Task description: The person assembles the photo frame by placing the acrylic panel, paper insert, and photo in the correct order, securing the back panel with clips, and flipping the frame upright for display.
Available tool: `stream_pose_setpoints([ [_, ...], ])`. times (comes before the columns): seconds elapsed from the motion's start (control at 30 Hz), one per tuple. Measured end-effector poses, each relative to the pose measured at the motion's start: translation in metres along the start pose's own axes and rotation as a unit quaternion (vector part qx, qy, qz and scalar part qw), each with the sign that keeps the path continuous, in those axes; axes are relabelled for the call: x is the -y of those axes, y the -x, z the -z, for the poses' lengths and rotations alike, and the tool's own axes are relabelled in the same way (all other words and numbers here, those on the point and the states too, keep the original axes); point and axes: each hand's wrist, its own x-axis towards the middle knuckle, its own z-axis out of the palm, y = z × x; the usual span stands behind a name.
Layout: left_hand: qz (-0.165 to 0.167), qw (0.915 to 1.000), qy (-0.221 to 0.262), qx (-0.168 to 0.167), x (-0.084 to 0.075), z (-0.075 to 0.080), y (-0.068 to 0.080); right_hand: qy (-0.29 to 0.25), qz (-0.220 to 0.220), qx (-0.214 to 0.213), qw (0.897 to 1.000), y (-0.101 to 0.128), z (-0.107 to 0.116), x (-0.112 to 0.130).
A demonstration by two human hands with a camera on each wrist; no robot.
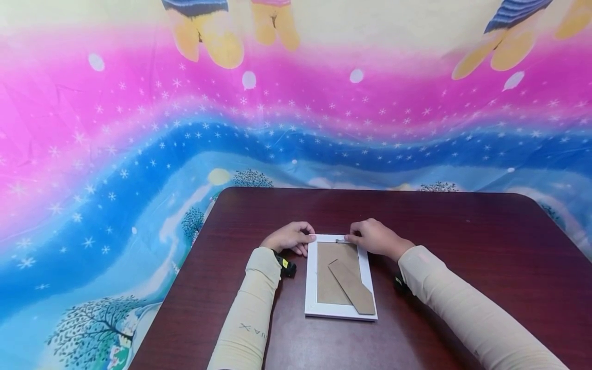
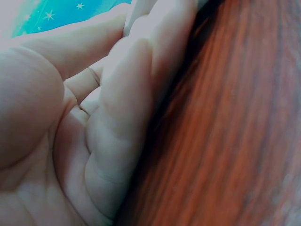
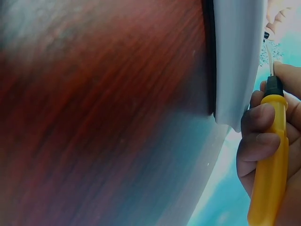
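Head view puts the white picture frame (image 1: 341, 277) face down in the lower middle of the picture, on the dark wooden table (image 1: 462, 236). Its brown backing board (image 1: 330, 272) is still seated in the frame, and the cardboard stand (image 1: 353, 288) lies flat across it. Your left hand (image 1: 290, 237) rests at the frame's upper left corner, fingers loosely curled against the edge; the left wrist view shows them bent with nothing inside. Your right hand (image 1: 376, 239) sits at the top edge, and the right wrist view shows its fingers (image 3: 256, 141) wrapped round a yellow-handled screwdriver (image 3: 268, 155), tip near the frame's rim. Judging from this, you are working at the top tab; the backing is not yet out, so most of the job remains.
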Motion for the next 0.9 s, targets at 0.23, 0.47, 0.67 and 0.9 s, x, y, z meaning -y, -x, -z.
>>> stream_pose_setpoints([
  [0.23,-0.001,1.0000,0.000,0.000,0.0007,0.0005,-0.0004,0.008,-0.001,0.004,1.000,-0.0004,-0.0004,0.0005],
  [0.47,0.001,1.0000,0.000,0.000,0.0002,0.0015,-0.0002,0.015,0.007,0.003,1.000,-0.0011,0.0008,0.0021],
  [0.67,0.007,1.0000,0.005,-0.002,-0.0020,0.0021,0.0006,0.012,0.017,0.014,1.000,-0.0025,0.0026,0.0019],
  [0.9,0.009,0.9999,0.002,-0.002,-0.0031,0.0018,0.0009,0.024,0.041,0.022,0.999,-0.0036,0.0021,0.0006],
])
